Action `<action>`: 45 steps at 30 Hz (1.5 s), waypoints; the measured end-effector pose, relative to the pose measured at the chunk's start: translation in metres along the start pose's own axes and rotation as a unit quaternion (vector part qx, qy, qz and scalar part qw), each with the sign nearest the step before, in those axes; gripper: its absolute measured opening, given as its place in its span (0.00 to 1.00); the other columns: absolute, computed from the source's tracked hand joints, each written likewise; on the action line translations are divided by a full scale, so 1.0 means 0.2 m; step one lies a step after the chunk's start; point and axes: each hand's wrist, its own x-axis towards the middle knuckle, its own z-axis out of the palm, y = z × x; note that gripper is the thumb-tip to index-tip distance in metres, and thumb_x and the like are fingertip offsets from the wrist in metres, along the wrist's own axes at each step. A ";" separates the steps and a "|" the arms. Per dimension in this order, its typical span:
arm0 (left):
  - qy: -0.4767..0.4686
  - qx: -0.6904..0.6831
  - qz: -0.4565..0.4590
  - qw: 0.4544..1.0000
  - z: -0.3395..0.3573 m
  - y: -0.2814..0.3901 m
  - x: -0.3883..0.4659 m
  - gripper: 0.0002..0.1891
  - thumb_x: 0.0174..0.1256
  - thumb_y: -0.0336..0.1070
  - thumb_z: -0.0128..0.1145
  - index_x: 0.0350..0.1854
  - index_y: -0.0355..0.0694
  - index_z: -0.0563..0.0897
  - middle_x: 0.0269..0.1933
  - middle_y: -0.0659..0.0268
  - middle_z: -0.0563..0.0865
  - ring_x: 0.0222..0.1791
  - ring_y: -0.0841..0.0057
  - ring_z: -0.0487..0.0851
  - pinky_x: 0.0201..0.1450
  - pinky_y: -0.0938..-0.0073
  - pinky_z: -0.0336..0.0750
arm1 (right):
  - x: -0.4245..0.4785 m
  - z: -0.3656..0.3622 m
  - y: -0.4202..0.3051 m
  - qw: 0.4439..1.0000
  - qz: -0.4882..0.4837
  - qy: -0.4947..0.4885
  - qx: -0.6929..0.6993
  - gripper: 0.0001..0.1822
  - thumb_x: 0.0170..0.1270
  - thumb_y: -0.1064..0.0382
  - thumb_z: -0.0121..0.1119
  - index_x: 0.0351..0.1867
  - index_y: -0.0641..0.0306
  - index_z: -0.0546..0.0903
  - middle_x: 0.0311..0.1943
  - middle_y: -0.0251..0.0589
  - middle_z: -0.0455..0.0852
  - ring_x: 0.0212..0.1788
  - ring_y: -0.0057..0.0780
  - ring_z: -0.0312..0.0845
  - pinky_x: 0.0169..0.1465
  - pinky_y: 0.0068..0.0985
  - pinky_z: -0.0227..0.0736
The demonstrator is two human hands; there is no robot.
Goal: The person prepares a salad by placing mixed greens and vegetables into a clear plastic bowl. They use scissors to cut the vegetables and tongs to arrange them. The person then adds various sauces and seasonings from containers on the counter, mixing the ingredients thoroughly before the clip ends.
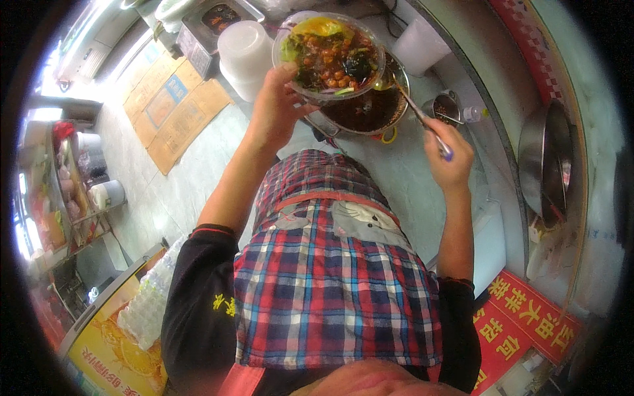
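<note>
My left hand (277,104) grips a clear plastic bowl (278,47) by its near left side, thumb at the rim. The bowl is tilted towards me and holds leafy greens (289,49), peanut-like pieces (339,78), a dark lump of food and reddish sauce. Below and behind it is a metal pot (364,132) of dark red-brown sauce (366,114), partly hidden by the bowl. In my right hand (450,158) is a long-handled metal utensil (418,111), slanting up to the bowl's right rim. Its head is blurred, so its shape is unclear.
Stacked white plastic bowls (242,42) stand left of the held bowl, near a metal tray (237,10). To the right are a translucent tub (421,44), a small metal cup (438,104) and a small bottle (471,115). Flattened cardboard (173,119) lies on the floor at left.
</note>
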 end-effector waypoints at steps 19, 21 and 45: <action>-0.049 0.100 0.060 0.992 0.28 0.64 -0.08 0.48 0.65 0.72 0.54 0.80 0.42 0.65 0.64 0.42 0.80 0.59 0.53 0.84 0.61 0.51 0.80 | 0.26 0.73 0.20 0.917 0.304 -0.083 0.244 0.14 0.74 0.54 0.65 0.46 0.64 0.90 0.27 0.40 0.89 0.24 0.26 0.85 0.30 0.26 0.77; -0.046 0.089 0.079 0.992 0.27 0.60 -0.07 0.45 0.70 0.70 0.52 0.80 0.42 0.65 0.67 0.45 0.81 0.63 0.52 0.84 0.65 0.49 0.78 | 0.25 0.69 0.21 0.895 0.340 -0.063 0.282 0.15 0.75 0.53 0.65 0.50 0.62 0.90 0.27 0.36 0.88 0.21 0.18 0.81 0.23 0.20 0.71; 0.039 0.029 0.037 0.998 0.02 0.01 -0.09 0.38 0.71 0.54 0.59 0.78 0.41 0.62 0.67 0.55 0.78 0.61 0.64 0.80 0.63 0.52 0.76 | 0.38 -0.75 -0.18 0.910 0.308 0.147 0.237 0.20 0.77 0.53 0.61 0.53 0.72 0.87 0.25 0.42 0.88 0.15 0.15 0.71 0.18 0.14 0.58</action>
